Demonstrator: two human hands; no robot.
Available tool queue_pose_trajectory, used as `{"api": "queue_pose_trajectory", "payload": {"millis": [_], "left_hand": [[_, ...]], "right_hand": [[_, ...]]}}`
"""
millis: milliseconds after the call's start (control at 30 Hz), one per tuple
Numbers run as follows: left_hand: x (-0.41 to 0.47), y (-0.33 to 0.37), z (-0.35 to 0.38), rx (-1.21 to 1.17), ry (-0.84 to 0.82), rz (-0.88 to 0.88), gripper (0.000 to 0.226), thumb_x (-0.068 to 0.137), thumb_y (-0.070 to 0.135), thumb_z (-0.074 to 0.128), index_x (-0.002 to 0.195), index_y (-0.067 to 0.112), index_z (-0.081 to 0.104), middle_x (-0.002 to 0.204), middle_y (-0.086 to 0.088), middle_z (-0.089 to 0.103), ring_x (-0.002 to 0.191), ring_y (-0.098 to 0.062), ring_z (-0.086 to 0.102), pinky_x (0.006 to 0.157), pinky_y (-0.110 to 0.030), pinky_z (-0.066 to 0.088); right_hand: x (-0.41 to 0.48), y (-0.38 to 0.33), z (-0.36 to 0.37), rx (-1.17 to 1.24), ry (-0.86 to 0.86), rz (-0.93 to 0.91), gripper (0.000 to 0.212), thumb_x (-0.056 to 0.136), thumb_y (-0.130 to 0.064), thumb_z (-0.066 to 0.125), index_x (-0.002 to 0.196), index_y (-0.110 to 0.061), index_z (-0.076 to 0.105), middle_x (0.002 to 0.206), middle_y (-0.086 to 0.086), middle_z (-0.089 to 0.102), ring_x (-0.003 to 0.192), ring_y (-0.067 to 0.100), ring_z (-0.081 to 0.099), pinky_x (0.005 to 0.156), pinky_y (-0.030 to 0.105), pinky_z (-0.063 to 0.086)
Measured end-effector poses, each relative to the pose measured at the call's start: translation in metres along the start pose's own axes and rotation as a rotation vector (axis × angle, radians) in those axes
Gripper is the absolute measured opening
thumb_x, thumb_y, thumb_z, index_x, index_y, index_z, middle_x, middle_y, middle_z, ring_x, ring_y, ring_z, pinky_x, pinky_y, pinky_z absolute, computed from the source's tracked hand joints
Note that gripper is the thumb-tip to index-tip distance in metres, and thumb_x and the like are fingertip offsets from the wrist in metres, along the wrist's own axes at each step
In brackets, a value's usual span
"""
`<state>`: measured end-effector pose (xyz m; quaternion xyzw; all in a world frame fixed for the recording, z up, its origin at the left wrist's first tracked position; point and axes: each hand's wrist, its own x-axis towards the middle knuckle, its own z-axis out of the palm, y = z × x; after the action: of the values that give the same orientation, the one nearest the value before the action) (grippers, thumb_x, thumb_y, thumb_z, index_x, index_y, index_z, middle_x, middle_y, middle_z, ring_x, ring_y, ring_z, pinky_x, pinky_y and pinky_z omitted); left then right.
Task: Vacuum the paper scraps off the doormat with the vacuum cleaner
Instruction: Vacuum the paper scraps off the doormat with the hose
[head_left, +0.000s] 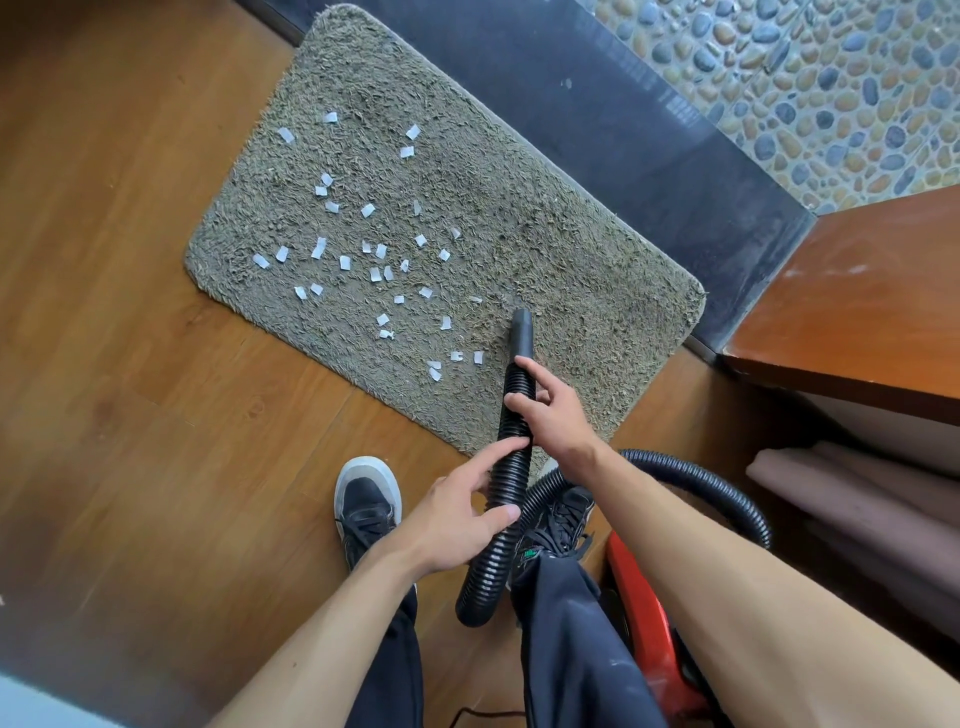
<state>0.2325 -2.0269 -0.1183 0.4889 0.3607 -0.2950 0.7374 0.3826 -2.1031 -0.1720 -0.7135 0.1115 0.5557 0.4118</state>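
Hose (511, 467), probably light but floppy, gripped by left hand (457, 519) and right hand (553, 415) behind its stiff nozzle (522, 335).

I stand on a warm brown wooden floor (130, 364) whose planks run slantwise and take a soft, even daylight with a faint sheen. Along its far edge runs a dark, polished stone sill (623, 119), and beyond that, in the top right corner, lies a floor of rounded pebbles (831, 78) in grey, blue and tan, set close together. At my right a reddish-brown wooden top (857, 312) juts in, its corner meeting the sill, with folded pinkish-grey cloth (857, 499) lying below it.
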Motion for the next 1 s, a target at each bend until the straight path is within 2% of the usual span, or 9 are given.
{"api": "queue_pose_trajectory", "payload": {"millis": [133,233,367,467,600,667,800,867,1000], "left_hand": [[-0.010,-0.003,0.006,0.056,-0.021,-0.027,0.069,0.095,0.013,0.060,0.135,0.064,0.039,0.122,0.010,0.063,0.108,-0.037,0.064,0.062,-0.015,0.047],[-0.017,-0.007,0.009,0.078,-0.036,-0.028,0.069,0.095,0.014,0.060,0.134,0.067,0.037,0.124,0.010,0.063,0.078,-0.010,0.062,0.064,-0.021,0.048],[-0.023,-0.015,0.009,0.043,-0.031,-0.027,0.069,0.096,0.013,0.060,0.134,0.067,0.039,0.123,0.011,0.063,0.082,-0.010,0.061,0.064,-0.024,0.051],[-0.026,-0.018,0.007,0.027,-0.004,-0.015,0.070,0.095,0.012,0.061,0.134,0.066,0.040,0.124,0.012,0.063,0.090,-0.014,0.064,0.077,-0.037,0.060],[-0.024,-0.019,0.004,0.039,0.010,-0.015,0.069,0.095,0.014,0.060,0.134,0.067,0.039,0.127,0.007,0.062,0.094,-0.029,0.067,0.087,-0.053,0.059],[-0.021,-0.017,0.004,0.040,-0.001,-0.013,0.069,0.095,0.014,0.060,0.134,0.067,0.039,0.126,0.003,0.062,0.090,-0.027,0.069,0.085,-0.051,0.059],[-0.021,-0.016,0.009,0.036,-0.013,-0.010,0.070,0.095,0.012,0.060,0.134,0.067,0.039,0.119,0.012,0.063,0.083,-0.006,0.060,0.068,-0.025,0.053],[-0.025,-0.017,0.012,0.024,-0.020,-0.022,0.069,0.095,0.013,0.060,0.134,0.066,0.039,0.119,0.016,0.063,0.087,-0.008,0.061,0.072,-0.028,0.055],[-0.035,-0.025,0.015,-0.040,-0.001,-0.031,0.068,0.094,0.013,0.061,0.133,0.065,0.041,0.122,0.009,0.064,0.088,-0.022,0.068,0.084,-0.049,0.061]], "right_hand": [[-0.009,0.021,-0.002,0.041,0.041,0.016,0.057,0.089,-0.003,0.062,0.140,-0.026,0.050,0.095,0.012,0.062,0.076,0.019,0.061,0.078,0.041,0.056],[-0.014,0.030,0.000,0.081,0.038,0.025,0.056,0.089,0.000,0.061,0.139,-0.024,0.050,0.094,0.013,0.062,0.075,0.019,0.060,0.076,0.039,0.055],[-0.016,0.034,0.006,0.072,0.019,0.014,0.056,0.088,0.000,0.061,0.138,-0.024,0.051,0.093,0.012,0.062,0.074,0.017,0.060,0.071,0.034,0.056],[-0.016,0.032,0.011,0.053,-0.004,-0.004,0.055,0.088,0.000,0.061,0.135,-0.026,0.052,0.095,0.012,0.062,0.076,0.017,0.060,0.069,0.031,0.055],[-0.014,0.030,0.014,0.049,-0.002,-0.012,0.056,0.088,-0.001,0.060,0.136,-0.028,0.051,0.097,0.012,0.061,0.079,0.018,0.061,0.070,0.030,0.056],[-0.012,0.031,0.011,0.051,0.012,-0.005,0.055,0.089,-0.003,0.061,0.137,-0.027,0.050,0.096,0.012,0.061,0.078,0.018,0.061,0.074,0.032,0.057],[-0.014,0.034,0.005,0.034,0.021,0.009,0.055,0.089,-0.004,0.061,0.137,-0.028,0.051,0.096,0.011,0.062,0.077,0.019,0.062,0.076,0.037,0.057],[-0.018,0.035,0.004,0.025,0.011,0.018,0.055,0.089,-0.003,0.061,0.138,-0.027,0.050,0.096,0.011,0.062,0.077,0.018,0.062,0.070,0.032,0.057],[-0.024,0.034,0.012,0.016,-0.042,0.048,0.054,0.090,0.000,0.058,0.138,-0.024,0.050,0.092,0.011,0.062,0.072,0.017,0.060,0.061,0.024,0.055]]}}
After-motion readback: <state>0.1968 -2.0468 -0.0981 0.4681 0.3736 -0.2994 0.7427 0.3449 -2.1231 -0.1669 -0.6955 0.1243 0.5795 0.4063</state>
